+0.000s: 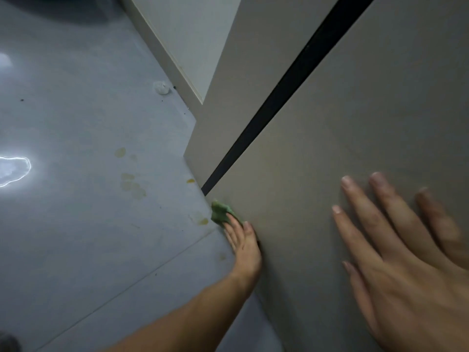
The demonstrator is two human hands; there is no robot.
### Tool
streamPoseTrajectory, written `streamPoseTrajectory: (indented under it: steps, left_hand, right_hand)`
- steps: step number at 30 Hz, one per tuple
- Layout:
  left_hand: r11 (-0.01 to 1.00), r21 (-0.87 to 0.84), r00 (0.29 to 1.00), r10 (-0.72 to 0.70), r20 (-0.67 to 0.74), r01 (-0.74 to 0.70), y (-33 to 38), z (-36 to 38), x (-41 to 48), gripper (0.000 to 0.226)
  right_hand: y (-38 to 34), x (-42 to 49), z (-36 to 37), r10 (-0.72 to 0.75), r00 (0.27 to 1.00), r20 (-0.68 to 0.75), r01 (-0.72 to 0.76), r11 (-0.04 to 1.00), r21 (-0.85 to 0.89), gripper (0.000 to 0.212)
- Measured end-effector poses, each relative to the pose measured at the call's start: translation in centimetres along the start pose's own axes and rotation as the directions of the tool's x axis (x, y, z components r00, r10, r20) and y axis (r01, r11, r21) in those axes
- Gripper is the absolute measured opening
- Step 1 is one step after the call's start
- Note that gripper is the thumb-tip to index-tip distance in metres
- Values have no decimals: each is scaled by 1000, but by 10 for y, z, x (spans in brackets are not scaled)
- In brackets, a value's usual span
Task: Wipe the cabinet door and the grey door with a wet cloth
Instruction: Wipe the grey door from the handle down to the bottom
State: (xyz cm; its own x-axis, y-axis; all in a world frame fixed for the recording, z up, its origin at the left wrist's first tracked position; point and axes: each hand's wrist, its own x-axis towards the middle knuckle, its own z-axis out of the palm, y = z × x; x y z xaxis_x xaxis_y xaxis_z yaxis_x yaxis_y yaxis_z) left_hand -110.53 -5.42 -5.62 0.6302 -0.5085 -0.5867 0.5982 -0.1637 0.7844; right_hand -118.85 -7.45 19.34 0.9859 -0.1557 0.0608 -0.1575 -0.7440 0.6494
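The cloth is being pressed against the door at its bottom left corner, right where the panel is meeting the floor. It is being pinned there under the fairly straight fingers of the left hand, though the thumb is hidden, so a pinch cannot be ruled out. The right hand is being laid flat on the same door, further right, with fingers spread and nothing being grasped. Whether this is the cabinet door or the grey one cannot be told.

Judged from here, the cloth is at risk of being dragged off the edge onto the floor; the yellowish stains and dark specks just beside it would then be picked up and smeared back onto the door. Because the cloth is bunched small, strips are likely being missed. It could also be snagged in the dark gap. The door may be pushed out of place by the bracing hand, and drips on the glossy floor could be making it slippery.

Being counted:
- two hands
- one cloth
- two panels, the door and a second panel to its left
- one gap between them
- one white wad on the far floor
- at least five stains
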Motion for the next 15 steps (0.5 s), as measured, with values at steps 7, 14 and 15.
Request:
streamPoseTrajectory:
  steps: [7, 14, 15]
  left_hand:
    - [740, 143, 754, 645, 122, -657, 57, 40, -105, 61]
    - [939, 80, 941, 337, -31, -333, 79, 21, -44, 54]
    - [951, 48, 951, 308, -35, -307, 89, 20, -41, 55]
  right_hand:
    - [21, -31, -18, 36, 997, -67, -39, 998, -40, 61]
    - [31, -55, -20, 17, 993, -115, -29, 994, -104, 62]
    - [31, -57, -20, 11, 993, -115, -24, 993, -114, 62]
